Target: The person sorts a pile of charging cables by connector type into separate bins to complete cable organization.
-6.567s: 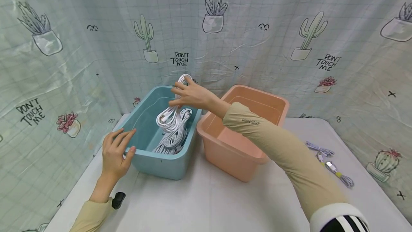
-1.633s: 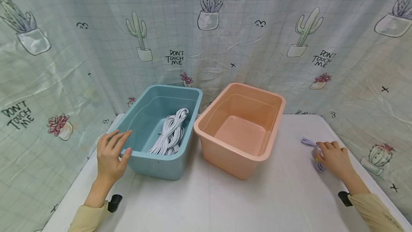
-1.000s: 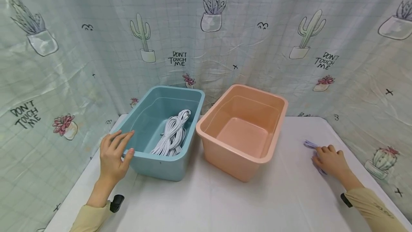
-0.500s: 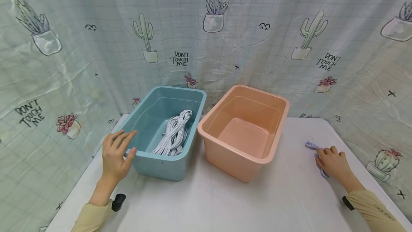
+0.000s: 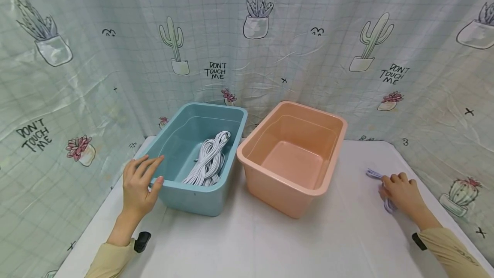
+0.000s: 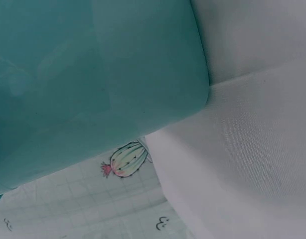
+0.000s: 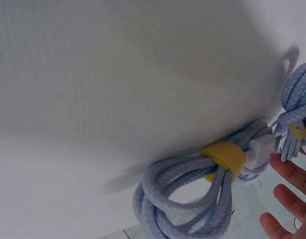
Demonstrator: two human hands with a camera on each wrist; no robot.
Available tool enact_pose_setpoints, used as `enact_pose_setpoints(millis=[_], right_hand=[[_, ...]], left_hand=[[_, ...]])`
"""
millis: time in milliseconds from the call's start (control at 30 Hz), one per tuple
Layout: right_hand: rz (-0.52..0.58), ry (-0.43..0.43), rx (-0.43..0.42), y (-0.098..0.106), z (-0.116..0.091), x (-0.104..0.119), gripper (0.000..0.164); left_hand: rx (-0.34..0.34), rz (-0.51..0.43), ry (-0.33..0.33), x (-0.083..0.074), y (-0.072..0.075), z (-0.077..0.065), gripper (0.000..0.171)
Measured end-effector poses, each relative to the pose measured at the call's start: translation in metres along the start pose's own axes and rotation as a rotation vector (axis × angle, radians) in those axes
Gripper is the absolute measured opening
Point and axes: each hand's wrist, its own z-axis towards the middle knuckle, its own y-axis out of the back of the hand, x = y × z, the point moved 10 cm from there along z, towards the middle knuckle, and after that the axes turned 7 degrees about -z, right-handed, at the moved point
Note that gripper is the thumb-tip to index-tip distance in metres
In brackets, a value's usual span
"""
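Note:
My left hand (image 5: 138,185) lies over the near left corner of the blue bin (image 5: 218,188), fingers loosely extended and thumb at the rim. Inside that bin rest white coiled cables (image 5: 208,158). On the table's right side, my right hand (image 5: 402,194) bends its fingers over two pale lilac coiled cables. The far cable (image 5: 374,174) and the near cable (image 5: 390,206) stick out past the hand. Up close in the right wrist view, a yellow tie (image 7: 225,158) binds the near coil; fingertips (image 7: 287,169) sit at the plugs and the second coil (image 7: 297,99). My right thumb is hidden.
An orange bin (image 5: 278,180) stands right of the blue one, with nothing in it. Both are on a white table (image 5: 247,243), whose right edge runs close by my right hand. A cactus-print curtain (image 5: 301,55) hangs behind. The left wrist view shows the blue bin's outer wall (image 6: 103,74).
White cable my right hand held over the blue bin earlier now lies inside it. That hand has moved to the lilac cables and drawn them together; lately it shifts only slightly. My left hand stays.

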Motion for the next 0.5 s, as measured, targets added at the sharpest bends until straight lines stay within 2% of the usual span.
enact_pose_setpoints(millis=[300, 500], right_hand=[[0.009, -0.026, 0.034, 0.011, 0.007, -0.002, 0.021], [0.012, 0.0, -0.056, 0.028, 0.015, 0.002, 0.021]], left_hand=[[0.002, -0.002, 0.003, 0.0, 0.0, 0.0, 0.059], [-0.002, 0.004, 0.001, -0.001, 0.001, 0.001, 0.058]])
